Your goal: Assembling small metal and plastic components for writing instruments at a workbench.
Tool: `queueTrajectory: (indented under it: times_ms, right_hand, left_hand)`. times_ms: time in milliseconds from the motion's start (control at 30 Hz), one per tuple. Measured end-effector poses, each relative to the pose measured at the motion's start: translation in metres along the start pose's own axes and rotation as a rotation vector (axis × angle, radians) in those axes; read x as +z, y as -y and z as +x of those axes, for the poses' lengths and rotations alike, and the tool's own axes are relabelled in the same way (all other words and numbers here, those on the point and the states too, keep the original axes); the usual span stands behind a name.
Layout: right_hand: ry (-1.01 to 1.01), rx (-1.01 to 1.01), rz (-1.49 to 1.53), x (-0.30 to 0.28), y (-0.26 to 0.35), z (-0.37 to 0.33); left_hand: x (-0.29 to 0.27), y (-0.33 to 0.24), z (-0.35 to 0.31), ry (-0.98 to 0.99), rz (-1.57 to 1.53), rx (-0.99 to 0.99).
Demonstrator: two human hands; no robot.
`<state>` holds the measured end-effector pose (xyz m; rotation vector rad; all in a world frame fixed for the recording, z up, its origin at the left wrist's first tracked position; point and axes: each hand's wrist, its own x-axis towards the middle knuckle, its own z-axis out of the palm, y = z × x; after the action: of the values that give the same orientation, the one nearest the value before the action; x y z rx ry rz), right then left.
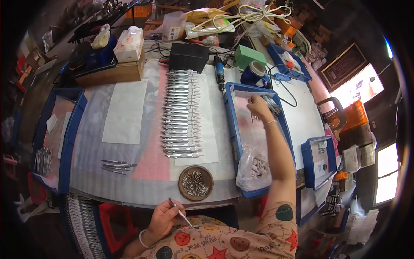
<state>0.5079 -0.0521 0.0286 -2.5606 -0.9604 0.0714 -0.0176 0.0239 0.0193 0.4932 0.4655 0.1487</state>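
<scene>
My left hand [163, 220], low in front of my body, is closed around a slim metal rod [182, 214] with a dark upper end and a tapered lower end. My right hand [260, 108] reaches into the right blue tray [233, 125], its fingers pinched together; what they hold is too small to make out. Beside it in that tray lie thin metal pieces [272, 105], and nearer me a clear bag of small pale parts [258, 168]. A round wooden bowl [209, 190] of small metal bits stands near the table edge. Slim silver tools with whitish ends [181, 116] form a long column mid-table.
Several dark slim pieces [118, 166] lie at the left. Another blue tray [79, 112] holds metal rods. At the back stand a black box [188, 57], a blue power driver [219, 71], a dark jar [253, 74], a green box [250, 56] and a tissue box [129, 45].
</scene>
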Motion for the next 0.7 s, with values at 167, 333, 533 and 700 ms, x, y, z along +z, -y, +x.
queueTrajectory:
  times_ms: [167,333,533,700]
  right_hand:
    - [0.109,0.017,0.66,-0.093,0.094,-0.112]
    - [0.343,0.118,0.848,-0.098,0.156,-0.244]
    - [0.626,0.106,1.132,-0.022,0.185,-0.313]
    - [0.63,0.278,1.36,-0.001,0.2,-0.327]
  left_hand:
    - [0.0,-0.001,-0.001,0.086,0.081,0.055]
    - [0.018,-0.009,0.004,0.099,0.349,-0.027]
    - [0.03,-0.007,0.015,0.191,0.385,-0.034]
    - [0.025,-0.005,0.004,0.2,0.367,-0.013]
